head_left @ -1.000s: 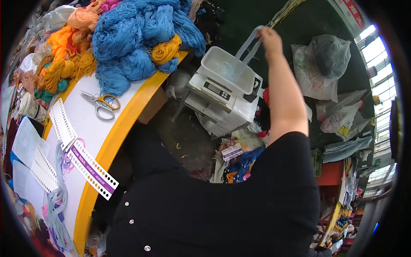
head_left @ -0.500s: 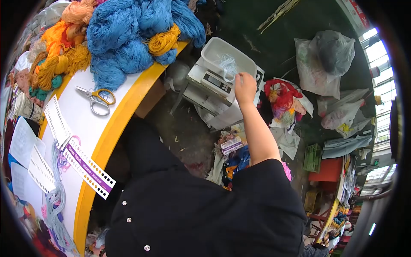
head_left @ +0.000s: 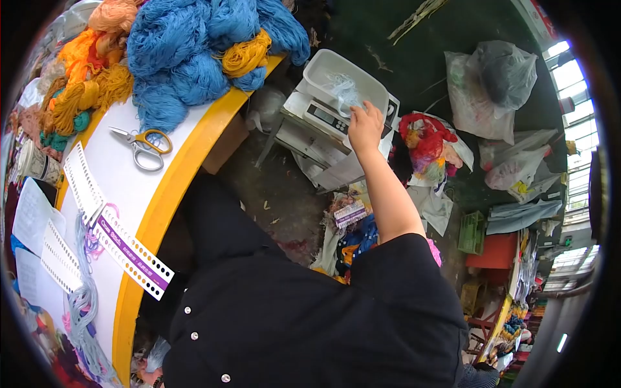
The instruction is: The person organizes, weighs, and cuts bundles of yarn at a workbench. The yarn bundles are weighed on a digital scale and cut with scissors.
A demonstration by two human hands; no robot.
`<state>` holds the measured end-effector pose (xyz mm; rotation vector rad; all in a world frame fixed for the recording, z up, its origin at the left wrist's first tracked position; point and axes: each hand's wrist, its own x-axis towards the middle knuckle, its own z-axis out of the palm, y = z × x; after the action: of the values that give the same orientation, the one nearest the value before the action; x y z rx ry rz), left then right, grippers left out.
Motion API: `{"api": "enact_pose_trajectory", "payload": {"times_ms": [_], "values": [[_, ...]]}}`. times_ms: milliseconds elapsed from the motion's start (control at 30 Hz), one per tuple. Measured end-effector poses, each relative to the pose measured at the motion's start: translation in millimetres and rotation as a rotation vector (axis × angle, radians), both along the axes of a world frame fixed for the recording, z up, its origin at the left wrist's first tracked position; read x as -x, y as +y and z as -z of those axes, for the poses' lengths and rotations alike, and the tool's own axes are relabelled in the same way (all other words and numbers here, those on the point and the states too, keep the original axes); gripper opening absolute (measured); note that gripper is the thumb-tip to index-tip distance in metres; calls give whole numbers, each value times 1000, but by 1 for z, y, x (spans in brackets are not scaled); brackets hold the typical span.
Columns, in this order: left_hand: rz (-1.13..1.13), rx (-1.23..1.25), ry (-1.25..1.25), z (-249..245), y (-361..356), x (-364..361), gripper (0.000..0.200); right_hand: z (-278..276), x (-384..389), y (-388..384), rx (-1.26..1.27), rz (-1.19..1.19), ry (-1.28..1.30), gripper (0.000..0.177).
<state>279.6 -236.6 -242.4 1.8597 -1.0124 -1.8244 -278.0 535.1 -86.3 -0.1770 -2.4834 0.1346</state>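
Note:
My right hand (head_left: 366, 127) is stretched out over the near edge of a white plastic tray (head_left: 318, 63), fingers apart and holding nothing. A loose pale blue bundle of thread (head_left: 345, 90) lies inside the tray, just beyond my fingertips. Under the tray is a digital scale (head_left: 323, 118), its display and buttons facing me; my hand covers part of its right side. My left hand is out of sight.
On the curved yellow-edged table (head_left: 187, 169) at left are blue yarn skeins (head_left: 171, 39), scissors (head_left: 146, 143), punched thread cards (head_left: 132, 257) and pale thread (head_left: 83, 304). Plastic bags (head_left: 495, 84) and a green basket (head_left: 471, 233) stand on the right. Coloured yarn scraps (head_left: 424, 145) lie beside the scale.
My right hand's fingers have gone from pinched together at the thread to spread apart. The strand that hung over the tray's near edge now lies lower in the tray.

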Motion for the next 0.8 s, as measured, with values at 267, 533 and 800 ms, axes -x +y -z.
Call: {"api": "enact_pose_trajectory", "payload": {"times_ms": [267,533,800], "values": [[2,-24,54,-5,-3,-6,24,2,8,-2,-59,-13,7,19],[33,-86,256,-16,1,-23,26,13,11,-15,-237,60,-150,27],[508,-454,1285,-148,138,75,21,-67,-7,-149,595,-577,-245,11]]}}
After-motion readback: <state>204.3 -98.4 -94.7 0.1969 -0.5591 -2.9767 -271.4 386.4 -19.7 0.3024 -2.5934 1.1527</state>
